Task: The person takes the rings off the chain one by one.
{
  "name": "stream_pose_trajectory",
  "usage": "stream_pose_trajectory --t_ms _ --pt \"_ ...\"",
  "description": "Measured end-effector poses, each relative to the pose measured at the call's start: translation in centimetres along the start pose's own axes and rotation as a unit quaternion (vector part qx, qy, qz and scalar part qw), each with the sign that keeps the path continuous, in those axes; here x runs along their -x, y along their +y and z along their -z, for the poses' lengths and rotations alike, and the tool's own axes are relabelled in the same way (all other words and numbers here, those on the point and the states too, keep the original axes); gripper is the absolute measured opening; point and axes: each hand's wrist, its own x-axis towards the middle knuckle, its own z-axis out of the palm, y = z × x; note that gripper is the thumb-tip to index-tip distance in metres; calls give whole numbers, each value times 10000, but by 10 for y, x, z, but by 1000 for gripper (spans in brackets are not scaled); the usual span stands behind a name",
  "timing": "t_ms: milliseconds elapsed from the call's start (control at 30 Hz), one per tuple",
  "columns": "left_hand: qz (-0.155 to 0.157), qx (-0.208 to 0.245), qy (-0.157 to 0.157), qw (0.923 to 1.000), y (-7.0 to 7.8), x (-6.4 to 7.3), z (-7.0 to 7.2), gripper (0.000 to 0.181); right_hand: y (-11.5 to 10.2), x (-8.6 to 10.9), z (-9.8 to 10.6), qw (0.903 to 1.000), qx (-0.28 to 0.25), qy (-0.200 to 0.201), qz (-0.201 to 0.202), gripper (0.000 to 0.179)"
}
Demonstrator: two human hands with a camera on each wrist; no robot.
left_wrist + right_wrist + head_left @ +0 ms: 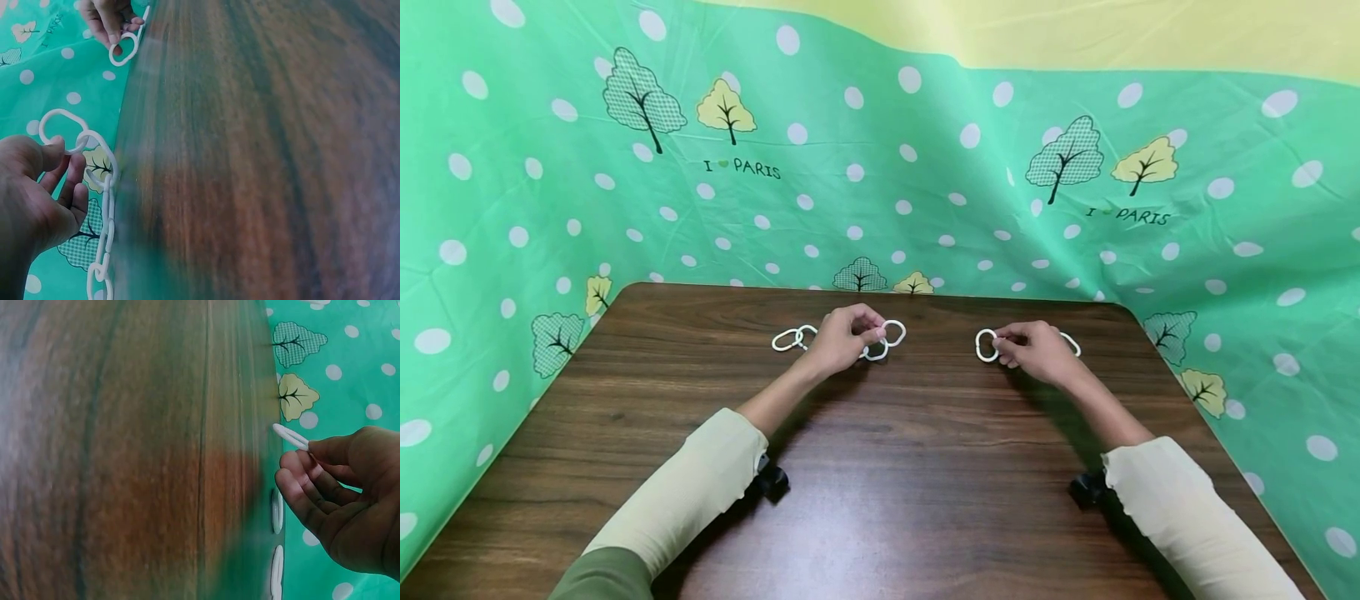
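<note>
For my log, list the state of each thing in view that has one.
Chain: linked, end link raised
Left hand: pinching the end link
Lone link: raised, unjoined
Right hand: pinching the lone link
Two other links: lying apart
Cloth: hung, creased

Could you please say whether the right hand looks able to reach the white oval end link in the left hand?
Probably yes: the right hand holds another white oval link, but only brown wood-grain tabletop shows between that and the end link.
</note>
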Motion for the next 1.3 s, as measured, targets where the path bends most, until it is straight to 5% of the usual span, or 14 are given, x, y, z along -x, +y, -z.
stream_pose_trajectory --t_ms 733,1300 --pt "153 153 178 9996 1 -1 -3 8 6 -1 8 9975 -19 -140 -689 29" --pt "146 203 189 9995 4 -1 -4 9 4 -2 5 9980 214 60 -590 22"
